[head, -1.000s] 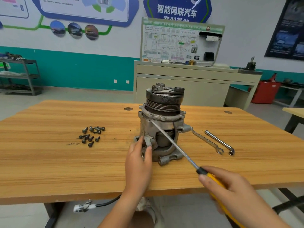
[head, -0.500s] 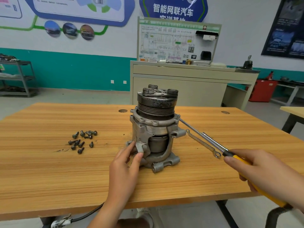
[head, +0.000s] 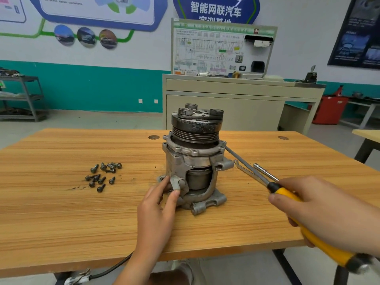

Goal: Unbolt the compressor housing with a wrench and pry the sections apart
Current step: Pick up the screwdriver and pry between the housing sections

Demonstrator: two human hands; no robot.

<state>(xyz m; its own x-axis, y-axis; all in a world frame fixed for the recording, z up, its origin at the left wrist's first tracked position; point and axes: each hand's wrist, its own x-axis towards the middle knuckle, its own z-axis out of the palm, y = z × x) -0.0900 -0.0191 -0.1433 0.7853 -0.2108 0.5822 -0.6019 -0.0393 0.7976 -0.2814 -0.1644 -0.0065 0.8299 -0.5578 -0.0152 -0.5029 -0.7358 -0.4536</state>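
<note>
The left hand (head: 156, 204) lay against the lower front of the upright grey cast-metal compressor (head: 195, 159), its thumb and fingers pinching a small mounting lug there. The right hand (head: 320, 212) was wrapped tightly round the yellow handle of a long steel-shafted screwdriver (head: 308, 227), whose tip reached the right edge of the housing flange, just under the dark grooved pulley (head: 196, 128) on top. The shaft passed over a slim silver ring wrench (head: 244, 170) lying flat on the table; a second silver bar-shaped wrench (head: 265, 171) lay just beside it. The compressor stood near the middle of the table, its housing cut open at the front so that a dark inner cylinder showed.

To the left, well apart from the compressor, a loose cluster of dark short bolts (head: 102, 175) lay scattered on the light striped wooden tabletop (head: 61, 212). A black cable (head: 111, 268) hung below the near edge.

Behind the table stood a beige cabinet (head: 236, 105) carrying an upright white training board printed with a wiring diagram (head: 213, 50); its small lettering was too fine to read. On the white wall above, a blue sign (head: 216, 9) read "智能网联汽车" in white, with a second line cut off by the board. A teal band ran along the lower wall, a grey metal shelf rack (head: 22, 97) stood at far left, and a red container (head: 329, 110) sat at far right.
</note>
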